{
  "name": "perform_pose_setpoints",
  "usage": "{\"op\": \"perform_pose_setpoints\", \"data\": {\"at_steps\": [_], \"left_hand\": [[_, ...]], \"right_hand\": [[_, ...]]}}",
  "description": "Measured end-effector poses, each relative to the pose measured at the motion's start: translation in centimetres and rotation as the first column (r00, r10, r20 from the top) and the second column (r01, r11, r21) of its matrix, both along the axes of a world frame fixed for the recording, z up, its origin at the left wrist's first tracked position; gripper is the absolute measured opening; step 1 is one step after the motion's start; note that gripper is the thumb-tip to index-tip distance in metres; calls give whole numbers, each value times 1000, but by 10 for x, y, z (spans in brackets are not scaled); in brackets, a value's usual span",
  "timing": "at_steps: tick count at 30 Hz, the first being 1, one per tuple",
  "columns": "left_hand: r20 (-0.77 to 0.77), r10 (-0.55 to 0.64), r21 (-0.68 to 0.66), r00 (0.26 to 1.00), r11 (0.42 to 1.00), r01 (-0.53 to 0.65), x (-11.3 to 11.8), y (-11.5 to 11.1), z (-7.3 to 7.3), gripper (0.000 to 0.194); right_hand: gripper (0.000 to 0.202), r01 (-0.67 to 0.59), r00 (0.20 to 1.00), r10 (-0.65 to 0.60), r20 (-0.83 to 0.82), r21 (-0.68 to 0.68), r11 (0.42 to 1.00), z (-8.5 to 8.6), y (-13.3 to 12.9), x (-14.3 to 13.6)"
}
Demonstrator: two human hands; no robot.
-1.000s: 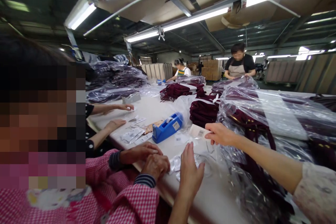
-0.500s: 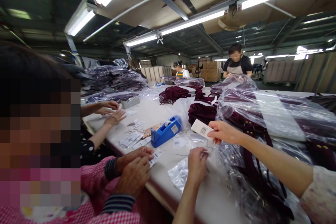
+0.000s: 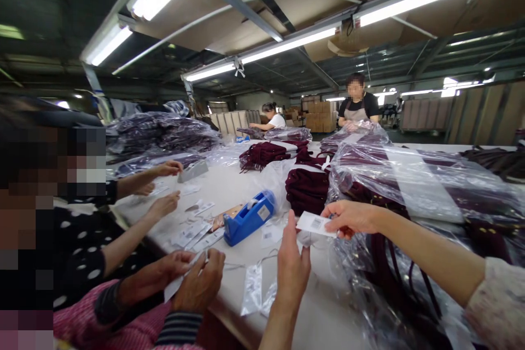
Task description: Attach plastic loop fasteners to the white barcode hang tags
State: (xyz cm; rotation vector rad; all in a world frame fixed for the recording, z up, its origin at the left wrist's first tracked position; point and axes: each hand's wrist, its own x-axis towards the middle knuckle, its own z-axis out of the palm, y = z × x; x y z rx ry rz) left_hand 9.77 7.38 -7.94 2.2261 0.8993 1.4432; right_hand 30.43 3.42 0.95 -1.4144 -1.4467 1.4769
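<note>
The white tag (image 3: 309, 222) lies between the two hands, its right end pinched between the thumb and fingers of the right hand (image 3: 348, 219). From that pinch its long axis runs leftward and slightly away, so its free end points at the upper fingers of the left hand (image 3: 293, 265). The right hand is the nearer one, being on the tag already; the left fingers stand just beside the free end, and whether they touch it I cannot tell. The left fingers are straight and close together, pointing up, the thumb spread from them, with no grip on the tag. A greyish piece shows just under the tag, too unclear to name.

Left of the left fingers, on the table (image 3: 324, 306), lies a silvery packet (image 3: 251, 290); farther off that way stands the blue tape dispenser (image 3: 246, 225). Beyond the tag from the fingers sits a dark red cloth bundle (image 3: 305, 188).
</note>
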Motion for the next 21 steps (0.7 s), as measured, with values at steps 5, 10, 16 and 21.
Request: {"op": "perform_pose_setpoints", "data": {"at_steps": [5, 10, 16, 21], "left_hand": [[-113, 78, 213, 991, 976, -52, -2, -16, 16, 43], [-171, 141, 270, 975, 958, -91, -12, -17, 23, 24], [-142, 213, 207, 967, 961, -182, -22, -24, 30, 17], [-83, 186, 52, 979, 982, -182, -26, -29, 29, 16]], "right_hand": [[41, -43, 998, 40, -48, -71, 997, 3, -8, -4], [61, -90, 990, 85, -112, -43, 995, 9, -19, 5], [53, -141, 985, 137, -105, -29, 990, 20, -27, 23], [54, -207, 978, 206, 15, 32, 978, 33, -34, 29]]}}
